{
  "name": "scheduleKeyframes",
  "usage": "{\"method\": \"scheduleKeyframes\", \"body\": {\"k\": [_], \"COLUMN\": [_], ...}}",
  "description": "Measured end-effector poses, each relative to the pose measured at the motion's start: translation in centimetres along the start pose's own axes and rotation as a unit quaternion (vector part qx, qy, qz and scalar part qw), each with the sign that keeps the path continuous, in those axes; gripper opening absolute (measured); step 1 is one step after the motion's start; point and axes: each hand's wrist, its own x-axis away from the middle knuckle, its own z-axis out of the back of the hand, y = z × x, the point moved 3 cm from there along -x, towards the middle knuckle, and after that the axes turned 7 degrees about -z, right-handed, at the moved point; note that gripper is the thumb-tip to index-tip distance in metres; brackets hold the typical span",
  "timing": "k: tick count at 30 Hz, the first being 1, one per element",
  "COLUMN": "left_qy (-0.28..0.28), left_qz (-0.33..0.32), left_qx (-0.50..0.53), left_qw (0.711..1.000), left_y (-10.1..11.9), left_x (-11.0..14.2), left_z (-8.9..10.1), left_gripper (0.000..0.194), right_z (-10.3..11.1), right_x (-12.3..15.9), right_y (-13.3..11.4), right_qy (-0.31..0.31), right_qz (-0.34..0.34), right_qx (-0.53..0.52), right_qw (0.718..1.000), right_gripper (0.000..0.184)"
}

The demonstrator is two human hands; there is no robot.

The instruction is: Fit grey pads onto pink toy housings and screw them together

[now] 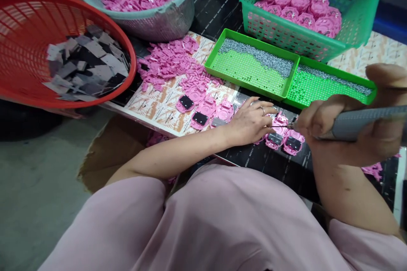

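Note:
My left hand (251,120) lies on the bench with a ring on one finger, its fingers curled over and pressing a pink plastic part (280,122). My right hand (346,114) is wrapped round a grey electric screwdriver (365,123), whose tip points at that same part. More pink parts with dark inserts (288,142) lie just in front of it, and several others (200,112) sit to the left of my left hand.
Two green trays (222,48) hold small metal screws. A green basket (359,0) holds stacked pink housings. A grey bowl (178,17) and a loose heap (171,61) hold small pink pieces. A red basket (22,29) holds grey and black squares.

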Motion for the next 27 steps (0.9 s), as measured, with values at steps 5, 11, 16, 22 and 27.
{"method": "scheduleKeyframes", "body": {"k": [5, 11, 16, 22, 27], "left_qy": [0.028, 0.046, 0.019, -0.083, -0.125], "left_qz": [-0.020, -0.040, -0.011, -0.054, -0.078], "left_qx": [0.002, -0.007, -0.037, -0.082, -0.062], "left_qw": [0.999, 0.998, 0.999, 0.992, 0.987], "left_y": [0.5, 0.9, 0.8, 1.4, 1.5], "left_x": [-0.3, -0.7, -0.7, -0.4, -0.8], "left_z": [-0.4, -0.7, -0.8, -0.6, -1.5], "left_gripper": [0.021, 0.024, 0.029, 0.041, 0.057], "right_z": [0.7, 1.3, 2.3, 3.7, 3.6], "right_x": [0.5, 0.7, 0.3, -0.3, -0.5], "right_y": [0.0, -0.2, 1.0, 2.9, 3.6], "right_qy": [-0.005, 0.009, 0.045, 0.105, 0.088], "right_qz": [-0.003, 0.007, 0.011, 0.042, 0.046], "right_qx": [-0.007, 0.001, 0.047, 0.098, 0.104], "right_qw": [1.000, 1.000, 0.998, 0.989, 0.990], "right_gripper": [0.029, 0.031, 0.029, 0.020, 0.019]}}
